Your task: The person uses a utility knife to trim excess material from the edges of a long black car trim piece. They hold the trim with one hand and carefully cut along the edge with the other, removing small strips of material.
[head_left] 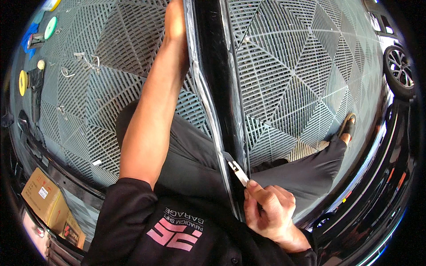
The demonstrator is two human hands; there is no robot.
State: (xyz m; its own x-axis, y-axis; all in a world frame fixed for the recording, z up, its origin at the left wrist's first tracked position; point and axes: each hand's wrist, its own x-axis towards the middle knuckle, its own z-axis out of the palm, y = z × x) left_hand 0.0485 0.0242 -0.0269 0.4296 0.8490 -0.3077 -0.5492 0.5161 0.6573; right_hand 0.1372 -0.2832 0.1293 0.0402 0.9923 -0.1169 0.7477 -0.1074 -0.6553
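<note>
Glossy black panel [215, 53], uneven silvery edges. Right hand [271, 208] curled round slim silver utility knife [240, 174], blade at panel's left edge. Left hand [175, 20] near panel's far end; grip, cannot tell.

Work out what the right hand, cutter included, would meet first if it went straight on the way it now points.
Cutter leading, the right hand would probably meet the silvery edge strip along the black panel. The tip may already touch it; depth is unclear here.
</note>
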